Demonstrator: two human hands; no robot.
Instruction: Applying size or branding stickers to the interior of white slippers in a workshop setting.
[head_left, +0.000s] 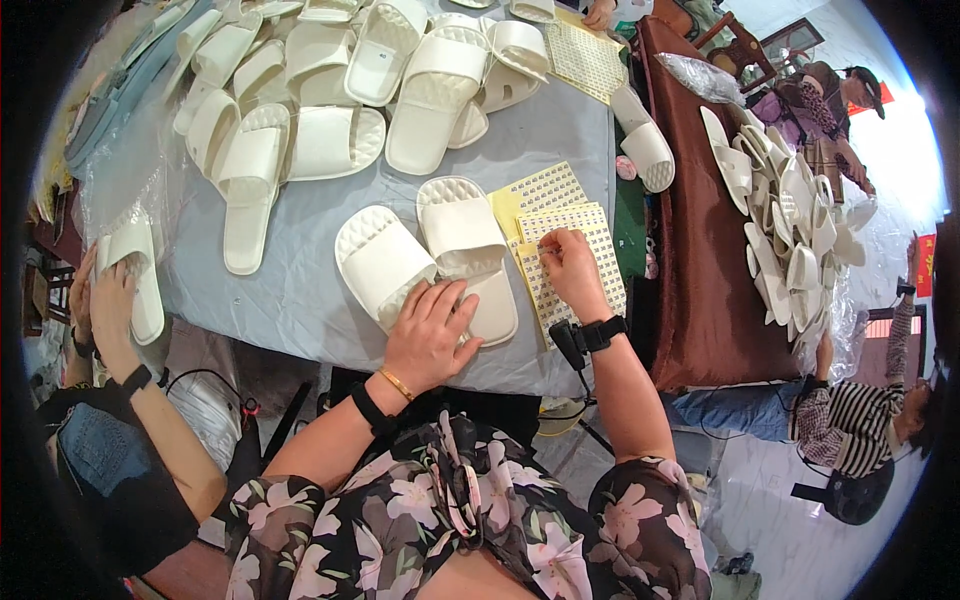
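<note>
Nearest camera: floral blouse, two forearms rising from lower edge, black band on each wrist, gold bangle on left.
Left hand: fingers spread flat, pressed on heel ends of slipper pair, holding nothing closed.
Slipper pair: two white slides, side by side and touching, soles down, on grey table near its front edge.
Right hand: thumb and forefinger pinched together on sticker sheet; whether a sticker was lifted, too small to tell.
Sticker sheets: just right of pair; top sheet beneath right hand, yellow backing showing at edges.
Doing it well, as judged: left palm kept firm so pair could not slide; one sticker peeled by a corner, slowly, sheet kept flat; sticker set square on slipper, pressed smooth.
Risk, as judged: two stickers lifted at once, or sheet curling up with the pull.
Count, pair under hand: two slippers.
Count, sheets by hand: about three, overlapped; one more at far table edge.
Count, slipper pile: over a dozen, heaped at far end, exact number not countable.
Count, second heap: many, on brown table at right, not countable.
Count, other people: one at left holding one white slipper, two at right.
</note>
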